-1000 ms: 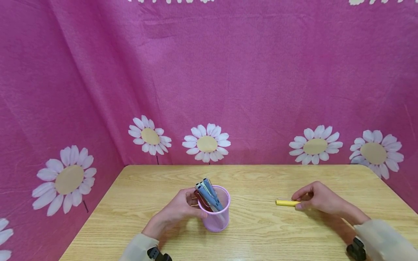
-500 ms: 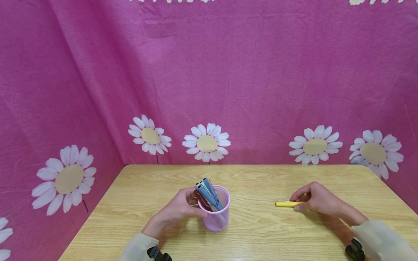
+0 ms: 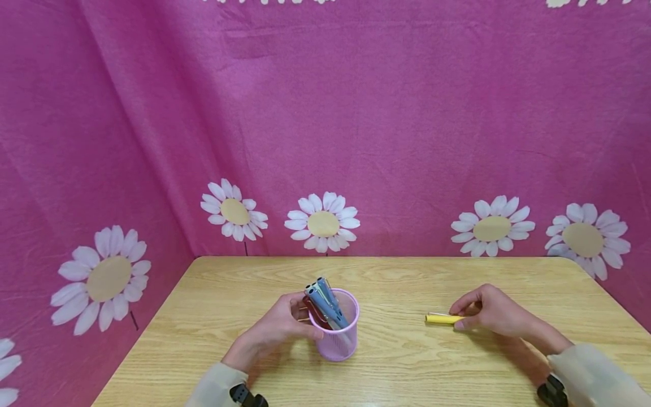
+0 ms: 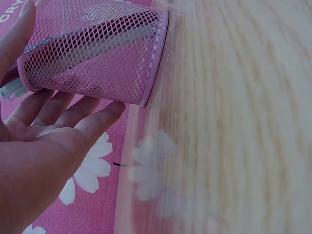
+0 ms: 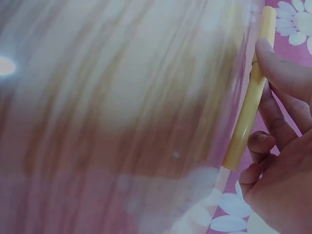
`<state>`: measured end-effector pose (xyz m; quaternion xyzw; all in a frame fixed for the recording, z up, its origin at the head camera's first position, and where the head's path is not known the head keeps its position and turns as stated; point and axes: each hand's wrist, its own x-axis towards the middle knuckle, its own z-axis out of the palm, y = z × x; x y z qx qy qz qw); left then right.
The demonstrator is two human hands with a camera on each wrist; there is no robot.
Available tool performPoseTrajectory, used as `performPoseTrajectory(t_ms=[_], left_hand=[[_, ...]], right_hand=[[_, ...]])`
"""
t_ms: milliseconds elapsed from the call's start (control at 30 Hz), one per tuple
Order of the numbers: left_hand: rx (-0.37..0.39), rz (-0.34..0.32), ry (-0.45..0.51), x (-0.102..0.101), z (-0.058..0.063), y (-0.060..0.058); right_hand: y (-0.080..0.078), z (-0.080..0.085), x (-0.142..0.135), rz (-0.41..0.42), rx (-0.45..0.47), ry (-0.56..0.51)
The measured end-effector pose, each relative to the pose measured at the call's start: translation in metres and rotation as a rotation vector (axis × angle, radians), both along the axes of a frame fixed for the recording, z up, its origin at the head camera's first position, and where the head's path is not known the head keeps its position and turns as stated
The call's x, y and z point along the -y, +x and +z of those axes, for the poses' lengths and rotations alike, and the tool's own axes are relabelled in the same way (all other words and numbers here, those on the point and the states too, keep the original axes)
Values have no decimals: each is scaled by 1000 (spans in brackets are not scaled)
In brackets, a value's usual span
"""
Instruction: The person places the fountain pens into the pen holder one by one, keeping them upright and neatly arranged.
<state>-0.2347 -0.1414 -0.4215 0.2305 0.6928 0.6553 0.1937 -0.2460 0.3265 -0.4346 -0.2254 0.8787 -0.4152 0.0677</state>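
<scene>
My left hand (image 3: pixel 274 325) holds a pink mesh pen cup (image 3: pixel 341 346) from its left side, thumb in front and fingers behind. The cup stands upright on the table, left of centre. Several capped pens (image 3: pixel 328 305), blue-grey, pale green and dark red, lean inside it towards my left hand. In the left wrist view, the fingertips lie along the cup's mesh wall (image 4: pixel 122 63). Over on the right, my right hand (image 3: pixel 495 311) pinches a yellow pen (image 3: pixel 441 319) between thumb and fingers. The right wrist view shows its smooth barrel (image 5: pixel 243 122), with the other fingers curled below the grip.
The wooden table (image 3: pixel 391 373) stretches under both hands, its far edge against a magenta curtain (image 3: pixel 396 124) printed with white daisies. More of the curtain hangs along the left side. Black straps (image 3: pixel 248 395) sit at the cuffs of both sleeves.
My right hand has slid slightly left and a little nearer to me with the yellow pen. The left hand and the pen cup have stayed in place.
</scene>
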Motion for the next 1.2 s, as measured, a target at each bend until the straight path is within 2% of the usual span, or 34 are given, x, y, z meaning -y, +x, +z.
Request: performPoseTrajectory(t_ms=[367,833,1200], left_hand=[[5,19,-14,0,1,1],[-11,14,-20,0,1,1],[-17,24,-30,0,1,1]], right_hand=[[7,8,11,-7,2,-31],[16,18,27,-70,-78,13],[29,28,46,-77,-117,-20]])
